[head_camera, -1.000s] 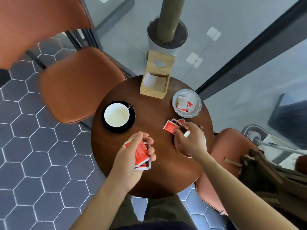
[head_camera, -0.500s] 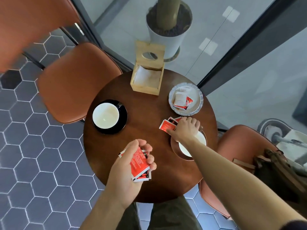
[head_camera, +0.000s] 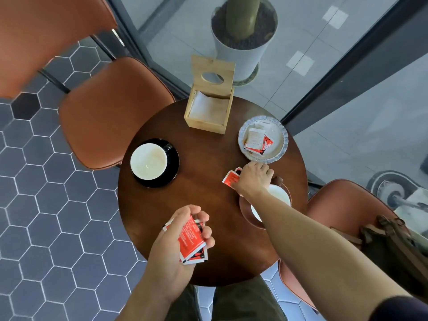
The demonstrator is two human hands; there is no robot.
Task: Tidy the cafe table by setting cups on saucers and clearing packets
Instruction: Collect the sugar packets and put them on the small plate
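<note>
My left hand [head_camera: 178, 239] grips a stack of red packets [head_camera: 192, 239] above the near edge of the round wooden table [head_camera: 208, 205]. My right hand [head_camera: 252, 179] lies palm down on loose red packets [head_camera: 230, 178] on the table, fingers over them. Under my right forearm a white cup [head_camera: 281, 195] sits on a brown saucer [head_camera: 245, 209]. At the left a black cup with a white inside [head_camera: 149, 161] stands on a black saucer [head_camera: 172, 167]. A pale plate [head_camera: 280, 142] at the back right holds several packets [head_camera: 257, 141].
A wooden napkin box [head_camera: 208, 105] stands at the table's far edge. Brown chairs sit at the left [head_camera: 108, 112] and right [head_camera: 342, 205], the right one with a bag [head_camera: 398, 244]. A potted trunk [head_camera: 243, 31] is behind glass.
My right hand has reached forward from beside the white cup onto the loose red packets near the plate. My left hand keeps its stack in place.
</note>
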